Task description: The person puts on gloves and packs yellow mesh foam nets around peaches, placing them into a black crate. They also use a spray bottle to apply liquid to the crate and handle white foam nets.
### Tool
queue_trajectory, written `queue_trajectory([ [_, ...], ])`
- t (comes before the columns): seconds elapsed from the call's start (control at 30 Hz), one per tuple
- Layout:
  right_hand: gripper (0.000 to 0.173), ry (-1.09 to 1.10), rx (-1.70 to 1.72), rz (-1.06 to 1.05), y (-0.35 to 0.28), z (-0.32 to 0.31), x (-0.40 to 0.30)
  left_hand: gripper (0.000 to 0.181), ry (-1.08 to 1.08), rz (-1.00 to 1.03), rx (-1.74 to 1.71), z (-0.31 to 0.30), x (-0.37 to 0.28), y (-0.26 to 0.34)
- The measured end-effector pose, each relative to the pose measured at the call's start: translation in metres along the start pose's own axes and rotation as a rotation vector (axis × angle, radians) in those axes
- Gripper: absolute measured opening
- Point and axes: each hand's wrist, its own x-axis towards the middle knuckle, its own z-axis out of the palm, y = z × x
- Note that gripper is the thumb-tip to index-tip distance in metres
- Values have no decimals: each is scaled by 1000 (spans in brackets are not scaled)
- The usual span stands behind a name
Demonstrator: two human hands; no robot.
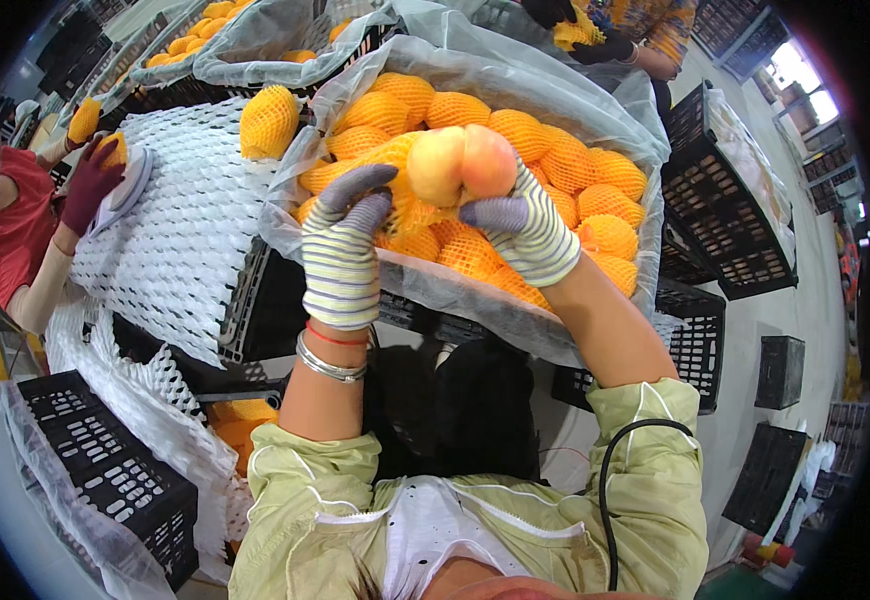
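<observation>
My right hand (529, 221), in a striped glove, holds a peach (463, 166) with a deep cleft above a lined crate. In a matching glove, my left hand (349, 240) pinches a yellow foam net sleeve (409, 202) that reaches to the peach's left side. Whether the sleeve covers part of the fruit's underside is hidden. Below and around both hands, several fruits in yellow foam nets (469, 251) fill the crate, whose thin white liner (480, 300) folds over the rim. One more netted fruit (268, 122) rests on white foam netting left of the crate.
White foam netting (180, 195) covers a surface at left. A person in red (11, 225) handles netted fruit there; another person's gloved hands (604, 45) hold one at the top. Black plastic crates stand at right (731, 195) and lower left (109, 465). More lined crates (292, 71) lie beyond.
</observation>
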Motion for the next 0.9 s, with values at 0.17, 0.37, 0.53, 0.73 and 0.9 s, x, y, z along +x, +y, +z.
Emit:
queue_trajectory([
  [0.17,55,168,-898,-704,17,12,-5,48,-146,47,44,12,-4,5],
  [0.37,54,198,-1077,-893,25,12,-8,83,-184,125,284,5,-4,-9],
  [0.53,53,186,-1068,-893,19,14,-8,80,-183,155,312,6,-6,-8],
  [0.73,54,26,-697,-892,21,13,1,72,-243,84,151,6,-4,4],
  [0.9,43,71,-190,-414,29,-1,8,70,-251,257,386,1,-3,1],
])
